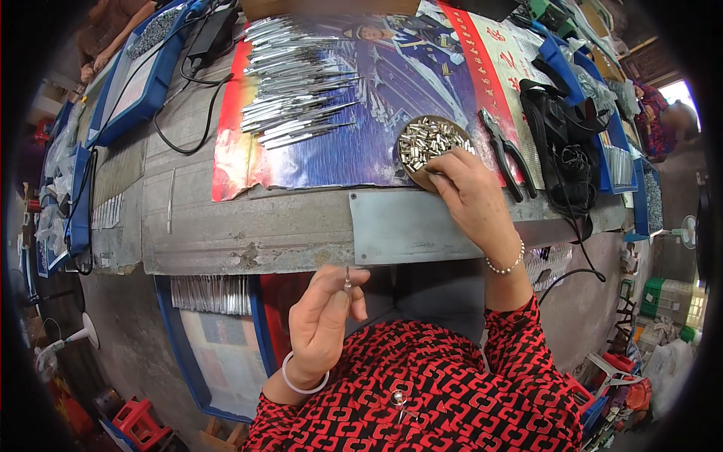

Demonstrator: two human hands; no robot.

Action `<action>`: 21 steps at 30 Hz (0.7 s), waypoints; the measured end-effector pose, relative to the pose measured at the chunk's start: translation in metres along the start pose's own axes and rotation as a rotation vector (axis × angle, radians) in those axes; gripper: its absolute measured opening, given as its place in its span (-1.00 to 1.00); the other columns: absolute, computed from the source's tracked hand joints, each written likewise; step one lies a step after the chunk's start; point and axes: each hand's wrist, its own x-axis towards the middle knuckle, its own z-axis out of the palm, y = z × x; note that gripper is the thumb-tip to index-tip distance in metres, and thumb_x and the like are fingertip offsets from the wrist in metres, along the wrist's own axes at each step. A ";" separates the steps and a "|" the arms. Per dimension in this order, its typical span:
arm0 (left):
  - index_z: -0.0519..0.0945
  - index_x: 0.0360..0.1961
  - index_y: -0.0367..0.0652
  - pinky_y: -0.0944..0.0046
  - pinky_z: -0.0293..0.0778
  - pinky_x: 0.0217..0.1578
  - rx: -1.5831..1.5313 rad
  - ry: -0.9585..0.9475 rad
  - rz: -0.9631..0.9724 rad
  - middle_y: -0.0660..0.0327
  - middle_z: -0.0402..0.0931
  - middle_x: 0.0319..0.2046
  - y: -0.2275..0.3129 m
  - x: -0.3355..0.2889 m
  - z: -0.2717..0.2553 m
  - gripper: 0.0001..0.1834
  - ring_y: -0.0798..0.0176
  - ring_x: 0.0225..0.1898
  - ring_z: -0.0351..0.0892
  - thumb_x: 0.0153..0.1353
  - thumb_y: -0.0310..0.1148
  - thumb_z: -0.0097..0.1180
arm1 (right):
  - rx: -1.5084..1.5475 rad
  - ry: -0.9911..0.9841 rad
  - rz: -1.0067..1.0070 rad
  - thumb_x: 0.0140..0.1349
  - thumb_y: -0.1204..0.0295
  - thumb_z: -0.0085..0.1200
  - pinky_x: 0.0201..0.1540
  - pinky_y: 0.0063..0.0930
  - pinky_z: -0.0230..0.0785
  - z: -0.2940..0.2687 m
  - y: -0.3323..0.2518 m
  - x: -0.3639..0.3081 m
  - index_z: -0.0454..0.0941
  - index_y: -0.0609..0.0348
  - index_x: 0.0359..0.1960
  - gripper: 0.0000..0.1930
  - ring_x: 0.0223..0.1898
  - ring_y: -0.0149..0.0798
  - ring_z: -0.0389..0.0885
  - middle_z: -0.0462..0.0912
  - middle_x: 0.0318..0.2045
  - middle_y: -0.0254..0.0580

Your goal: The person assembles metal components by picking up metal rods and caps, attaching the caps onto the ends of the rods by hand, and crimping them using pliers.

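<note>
Near the table's front edge, my left hand [322, 315] is closed in a pinch round a slim metal rod [348, 284], whose thin tip points up. Most of that rod is hidden by my fingers. My right hand [474, 197] reaches over the near rim of a round bowl [401, 160] of small silvery metal sleeves [428, 141]. Its fingertips are pressed together, and whatever they pinch is hidden. Below that hand lies a flat grey metal plate [407, 230]. Many slender silvery rods [297, 90] lie in rows on a colourful poster sheet [376, 169].
Black-handled pliers [506, 154] lie right of the bowl, beside a black bag [557, 143] with cables. A blue tray [181, 354] below the table edge holds more rods. Another blue tray [124, 113] stands far left, near a black power adapter [215, 34]. Other people sit at both sides.
</note>
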 end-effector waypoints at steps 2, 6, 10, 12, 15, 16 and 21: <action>0.46 -0.07 -0.44 0.46 0.30 -0.40 -0.020 0.017 -0.021 0.17 0.35 -0.31 -0.003 -0.002 -0.005 -0.74 0.40 -0.44 0.38 0.29 -0.57 -0.21 | -0.116 -0.071 -0.043 0.07 0.55 0.05 -0.28 -0.29 0.35 0.002 0.002 0.007 0.51 0.24 -0.32 -0.88 -0.33 -0.03 0.50 0.49 -0.40 -0.10; 0.46 -0.07 -0.44 0.46 0.30 -0.41 -0.070 0.085 -0.099 0.19 0.35 -0.31 -0.004 -0.008 -0.013 -0.74 0.41 -0.44 0.38 0.29 -0.55 -0.17 | -0.224 -0.151 -0.060 0.07 0.51 0.04 -0.30 -0.23 0.32 0.006 0.004 0.013 0.51 0.22 -0.37 -0.91 -0.35 -0.02 0.48 0.46 -0.45 -0.09; 0.47 -0.06 -0.43 0.46 0.32 -0.40 -0.069 0.053 -0.119 0.19 0.36 -0.31 -0.008 -0.008 -0.018 -0.74 0.41 -0.43 0.39 0.29 -0.54 -0.15 | -0.276 -0.198 -0.054 0.06 0.47 0.05 -0.30 -0.21 0.33 0.006 0.003 0.017 0.46 0.25 -0.42 -0.89 -0.35 0.00 0.49 0.46 -0.45 -0.07; 0.47 -0.05 -0.41 0.45 0.34 -0.38 -0.057 0.021 -0.164 0.19 0.36 -0.30 -0.010 -0.007 -0.018 -0.74 0.41 -0.42 0.41 0.29 -0.53 -0.13 | -0.284 -0.228 -0.034 0.06 0.48 0.05 -0.30 -0.20 0.33 0.005 0.003 0.018 0.44 0.27 -0.43 -0.89 -0.35 0.01 0.48 0.46 -0.46 -0.05; 0.47 -0.05 -0.40 0.45 0.36 -0.35 -0.067 -0.030 -0.187 0.18 0.37 -0.29 -0.013 -0.006 -0.016 -0.74 0.41 -0.40 0.42 0.29 -0.53 -0.12 | -0.301 -0.273 -0.032 0.05 0.49 0.02 -0.30 -0.18 0.32 0.003 0.007 0.019 0.39 0.29 -0.46 -0.89 -0.35 0.03 0.48 0.46 -0.47 -0.02; 0.47 -0.04 -0.39 0.45 0.37 -0.34 -0.067 -0.057 -0.203 0.18 0.38 -0.28 -0.015 -0.005 -0.015 -0.74 0.40 -0.39 0.42 0.29 -0.53 -0.12 | -0.312 -0.287 -0.051 0.04 0.50 0.00 -0.31 -0.16 0.32 0.002 0.008 0.020 0.37 0.30 -0.47 -0.89 -0.35 0.05 0.47 0.45 -0.47 -0.01; 0.46 -0.04 -0.38 0.45 0.40 -0.31 -0.070 -0.139 -0.185 0.12 0.41 -0.19 -0.022 -0.006 -0.008 -0.74 0.40 -0.37 0.44 0.28 -0.54 -0.13 | -0.299 -0.315 -0.101 0.02 0.50 -0.03 -0.31 -0.14 0.32 -0.001 0.013 0.026 0.34 0.30 -0.48 -0.88 -0.35 0.07 0.46 0.45 -0.48 0.01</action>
